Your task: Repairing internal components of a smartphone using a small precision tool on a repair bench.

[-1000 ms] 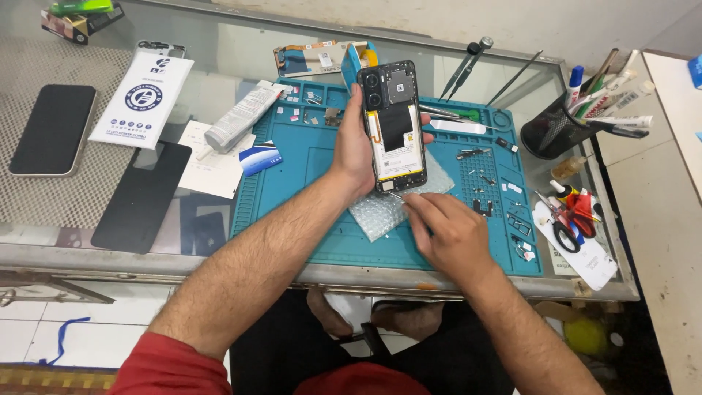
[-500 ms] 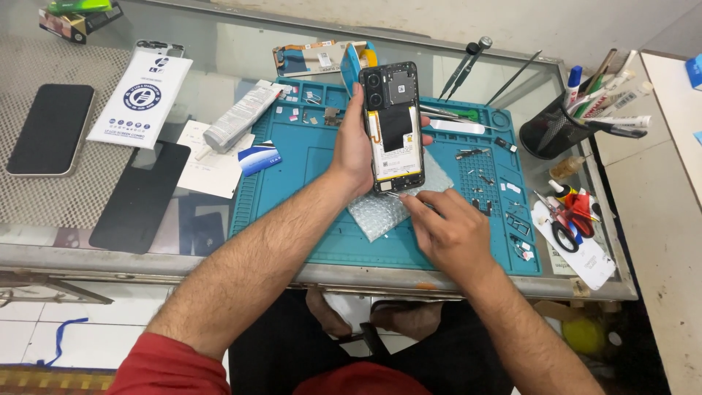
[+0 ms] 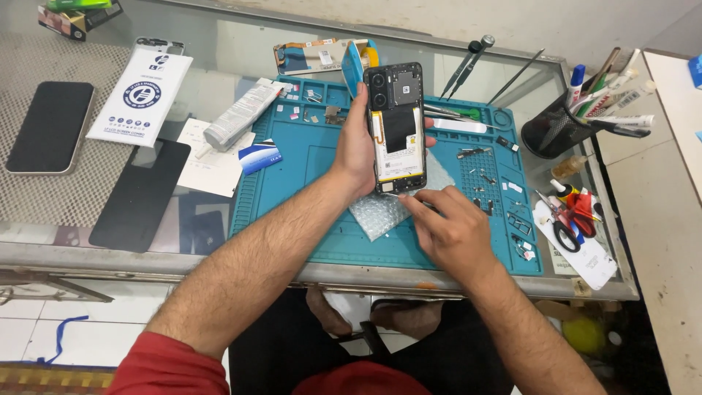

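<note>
Just above the middle of the frame the left hand (image 3: pixel 356 150) grips an opened phone (image 3: pixel 395 128) by its long edges, fingers curled round the frame, holding it upright over the teal mat (image 3: pixel 292 183). The right hand (image 3: pixel 452 228) sits just below it, fingertips gathered at the phone's bottom edge; whether they pinch anything I cannot tell. With its back off, battery and board exposed, the phone looks light and stiff but fragile, so the bare rim seems the safest hold. Bubble wrap (image 3: pixel 376 213) lies beneath; scissors (image 3: pixel 567 219) lie at right.
</note>
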